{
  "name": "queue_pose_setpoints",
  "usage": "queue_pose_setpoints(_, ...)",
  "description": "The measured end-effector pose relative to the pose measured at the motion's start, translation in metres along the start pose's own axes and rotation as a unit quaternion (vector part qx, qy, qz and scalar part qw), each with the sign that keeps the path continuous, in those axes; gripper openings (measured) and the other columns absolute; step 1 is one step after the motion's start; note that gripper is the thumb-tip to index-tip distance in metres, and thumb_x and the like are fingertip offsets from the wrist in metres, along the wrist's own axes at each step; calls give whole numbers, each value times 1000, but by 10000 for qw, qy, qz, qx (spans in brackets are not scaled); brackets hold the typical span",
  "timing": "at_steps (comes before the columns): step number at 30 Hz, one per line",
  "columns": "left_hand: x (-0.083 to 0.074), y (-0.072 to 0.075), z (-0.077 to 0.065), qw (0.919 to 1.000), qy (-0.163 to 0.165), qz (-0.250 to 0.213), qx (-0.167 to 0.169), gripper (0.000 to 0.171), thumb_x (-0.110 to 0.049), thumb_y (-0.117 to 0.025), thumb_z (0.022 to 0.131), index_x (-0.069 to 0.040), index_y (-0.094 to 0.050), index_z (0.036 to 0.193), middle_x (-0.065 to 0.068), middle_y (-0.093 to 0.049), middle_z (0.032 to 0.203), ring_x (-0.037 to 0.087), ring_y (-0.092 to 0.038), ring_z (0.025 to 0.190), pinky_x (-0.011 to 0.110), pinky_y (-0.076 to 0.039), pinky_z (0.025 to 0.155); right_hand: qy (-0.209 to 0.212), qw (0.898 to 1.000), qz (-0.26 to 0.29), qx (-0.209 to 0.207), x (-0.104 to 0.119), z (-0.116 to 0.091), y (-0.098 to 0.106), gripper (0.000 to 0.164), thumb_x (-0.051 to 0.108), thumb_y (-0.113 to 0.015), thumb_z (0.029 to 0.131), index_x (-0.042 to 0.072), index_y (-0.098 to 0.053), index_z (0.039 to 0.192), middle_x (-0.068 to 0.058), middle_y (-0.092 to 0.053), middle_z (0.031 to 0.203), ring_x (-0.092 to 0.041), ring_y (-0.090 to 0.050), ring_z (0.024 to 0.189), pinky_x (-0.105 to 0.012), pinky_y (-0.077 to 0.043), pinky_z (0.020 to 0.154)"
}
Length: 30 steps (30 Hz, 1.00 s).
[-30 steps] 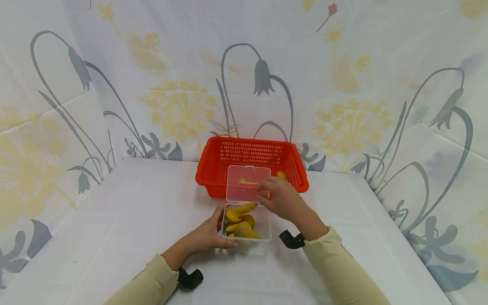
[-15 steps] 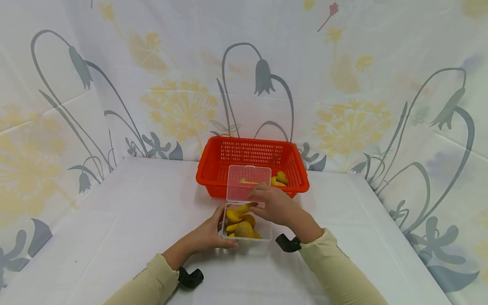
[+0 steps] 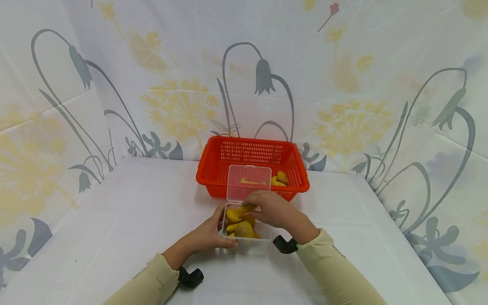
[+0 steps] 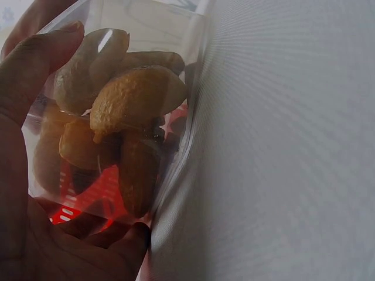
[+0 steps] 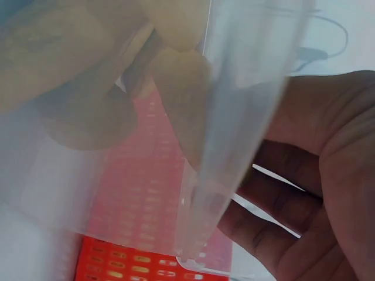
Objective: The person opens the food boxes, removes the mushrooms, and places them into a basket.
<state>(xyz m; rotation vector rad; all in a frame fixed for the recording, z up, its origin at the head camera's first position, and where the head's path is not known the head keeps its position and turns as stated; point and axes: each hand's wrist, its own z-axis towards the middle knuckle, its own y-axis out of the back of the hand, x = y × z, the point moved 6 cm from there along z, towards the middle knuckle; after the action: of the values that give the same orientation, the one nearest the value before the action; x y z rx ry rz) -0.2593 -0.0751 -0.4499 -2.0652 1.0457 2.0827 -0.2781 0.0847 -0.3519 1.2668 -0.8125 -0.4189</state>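
Observation:
In the head view my left hand point(image 3: 207, 235) grips the near left side of a clear plastic box point(image 3: 265, 237), thumb on the front wall. Its hinged lid point(image 3: 249, 195) stands open, leaning toward the red basket. Several yellow, squash-like pieces point(image 3: 244, 229) fill the box's left part; through its wall the left wrist view shows more of them, one rounded squash point(image 4: 137, 99) in front. Over the box's right rim comes my right hand point(image 3: 272, 209), pinching the neck of the topmost yellow squash point(image 3: 234, 214). Its fingertips are partly hidden.
Behind the box stands a red perforated basket point(image 3: 213, 169) with several yellow squash-like pieces point(image 3: 281, 178) in its right part. A white cloth point(image 3: 152, 199) covers the table, and a flower-printed curtain point(image 3: 183, 55) hangs behind and at the sides.
My right hand has moved left and down from beside the lid to the top squash, and now grips its neck. The left hand and the box have stayed put.

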Motion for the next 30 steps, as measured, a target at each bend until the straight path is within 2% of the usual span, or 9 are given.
queue_pose_setpoints(9, 1, 0, 1, 10000, -22, -47, -8, 109, -45, -85, 67, -36, -14, 149, -2, -31, 154, 31, -28, 146, 53, -32, 115, 99, 9999, -49, -41, 1, -2, -1, 25, 19, -72, 87, 19, -71, 112, 6, -70, 106, -11, -63, 99, -29, -56, 91)
queue_pose_setpoints(25, -1, -1, 1, 9999, -90, -144, 4, 111, -41, -86, 69, -38, -11, 150, -3, -29, 156, 32, -27, 146, 55, -30, 115, 434, 9978, -52, -494, 5, -8, 11, 24, 17, -73, 86, 17, -72, 110, 5, -71, 106, -12, -65, 99, -29, -56, 91)
queue_pose_setpoints(30, -1, -1, 2, 9999, -98, -125, 15, 112, -41, -86, 69, -37, -10, 151, 2, -31, 155, 33, -29, 145, 54, -31, 115, 489, 9967, -85, -647, 5, -9, 16, 23, 19, -72, 87, 17, -72, 110, 5, -71, 106, -12, -66, 100, -29, -56, 92)
